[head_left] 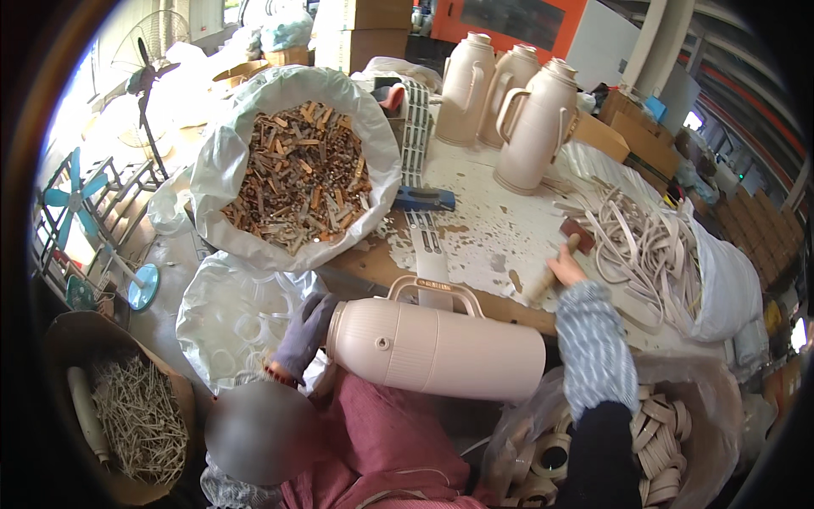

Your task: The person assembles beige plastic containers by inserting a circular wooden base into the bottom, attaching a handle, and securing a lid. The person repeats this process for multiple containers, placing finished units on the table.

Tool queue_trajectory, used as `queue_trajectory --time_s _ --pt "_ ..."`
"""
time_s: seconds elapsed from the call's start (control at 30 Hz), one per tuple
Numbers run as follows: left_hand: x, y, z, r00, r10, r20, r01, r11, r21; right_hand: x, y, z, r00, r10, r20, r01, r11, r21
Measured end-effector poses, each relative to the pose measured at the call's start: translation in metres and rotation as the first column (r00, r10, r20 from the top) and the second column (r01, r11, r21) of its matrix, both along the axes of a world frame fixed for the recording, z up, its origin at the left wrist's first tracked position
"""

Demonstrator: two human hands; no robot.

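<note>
A pale pink thermos flask (437, 348) lies on its side across my lap, its handle upward and its top end to the left. My left hand (307, 335), in a grey-purple glove, is closed round that top end; some fingertips are hidden. To the right, above the table, my bare right hand (567, 268) grips a tool (577, 236) with a reddish-brown block at its far end and a pale handle. The tool's exact kind is unclear. It is apart from the flask, beside a heap of cream straps (644, 246).
Several upright thermos flasks (534, 127) stand at the table's back. A white sack (208, 182) of small metal pieces is at left, near a blue tool (424, 199). Around me are a bag of clear rings (246, 314), a box of pins (140, 416) and a bag of cream rings (661, 433).
</note>
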State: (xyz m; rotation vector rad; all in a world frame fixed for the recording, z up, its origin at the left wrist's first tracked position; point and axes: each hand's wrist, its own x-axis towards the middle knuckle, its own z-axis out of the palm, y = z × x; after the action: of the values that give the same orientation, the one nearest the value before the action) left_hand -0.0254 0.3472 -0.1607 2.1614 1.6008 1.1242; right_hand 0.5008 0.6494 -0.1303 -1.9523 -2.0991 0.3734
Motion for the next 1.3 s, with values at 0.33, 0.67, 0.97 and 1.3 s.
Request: queue_trajectory --time_s 0.33,0.67,0.97,1.3 --pt "-0.013 0.070 -0.004 0.926 -0.023 -0.378 -0.077 0.966 -0.247 -0.095 -0.066 0.032 0.989 0.082 0.122 -0.109 0.967 0.231" --pt "-0.030 0.071 0.000 0.927 0.037 -0.372 -0.170 0.928 -0.331 -0.177 -0.120 0.102 0.772 0.634 0.054 -0.631 0.774 -0.060" --pt "-0.066 0.072 -0.025 0.953 -0.016 -0.302 -0.042 0.982 -0.186 0.050 -0.260 0.079 0.983 0.177 0.044 -0.167 0.971 -0.172" --pt "-0.065 -0.041 -0.038 0.874 0.272 0.403 -0.089 0.904 -0.417 0.170 -0.382 -0.104 0.999 -0.053 0.004 0.045 0.803 -0.595"
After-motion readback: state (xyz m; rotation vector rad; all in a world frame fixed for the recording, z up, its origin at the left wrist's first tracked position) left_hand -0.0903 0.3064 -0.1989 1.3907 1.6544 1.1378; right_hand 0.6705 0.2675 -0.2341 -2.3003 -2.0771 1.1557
